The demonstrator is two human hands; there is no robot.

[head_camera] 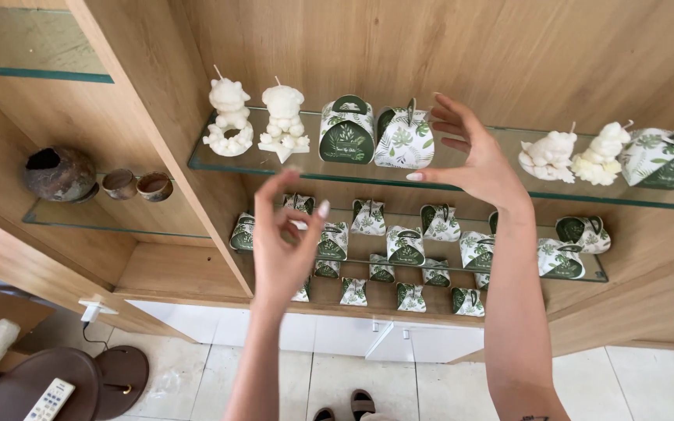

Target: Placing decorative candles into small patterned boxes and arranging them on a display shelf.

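Head view, looking down: we see both hands raised before a wooden shelving unit with glass shelves. Our right hand (473, 156) is spread open, fingers (450, 117) fanned and empty, just beside a white leaf-patterned gift box (404, 140) on the upper glass shelf (220, 165); whether a fingertip touches the box, we cannot quite tell. A green-fronted gift box (346, 131) stands touching it on the left. Our left hand (284, 242) hangs lower, loosely curled with thumb and fingers apart, holding nothing.

Further left on the same shelf stand two white bear-shaped candles (259, 118); to the right, two more white candles (577, 154) and another leafy box (659, 158). On the lower glass shelf (598, 274) rows of small green and white boxes (407, 245) sit close together, with more on the wooden ledge beneath. In the left bay, a dark round pot (59, 173) and two small bowls (137, 185) rest on glass. Down at floor level, a remote control (49, 399) lies on a brown round stool
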